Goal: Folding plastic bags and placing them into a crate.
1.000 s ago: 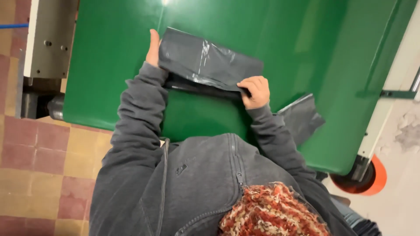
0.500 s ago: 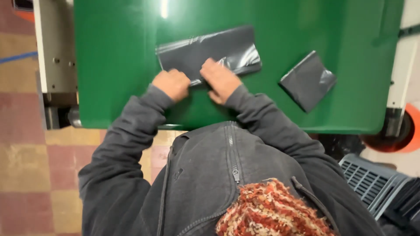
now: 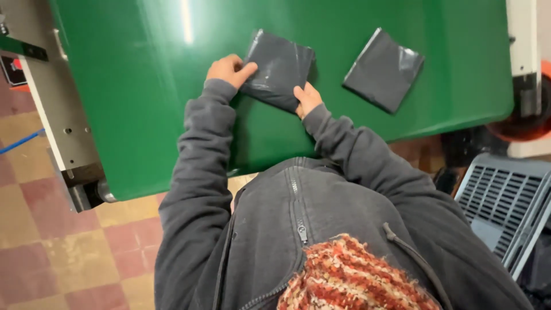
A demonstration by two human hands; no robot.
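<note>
Head view is showing both hands pressing on a folded dark grey plastic bag [image 3: 279, 69]: the left hand [image 3: 228, 70] is curling loosely at its left edge, the right hand [image 3: 306, 99] is pinching its near corner. The bag is lying flat on the green surface [image 3: 143, 86]. A second folded bag [image 3: 383, 69] is sitting apart to the right, with open room beyond.

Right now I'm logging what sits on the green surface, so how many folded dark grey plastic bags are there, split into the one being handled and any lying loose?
Folded dark grey bag under the hands: 1, the folded bag, touched by the left hand and the right hand.
Folded dark grey bag lying loose on the green surface: 1, the second bag.
Total: 2
</note>
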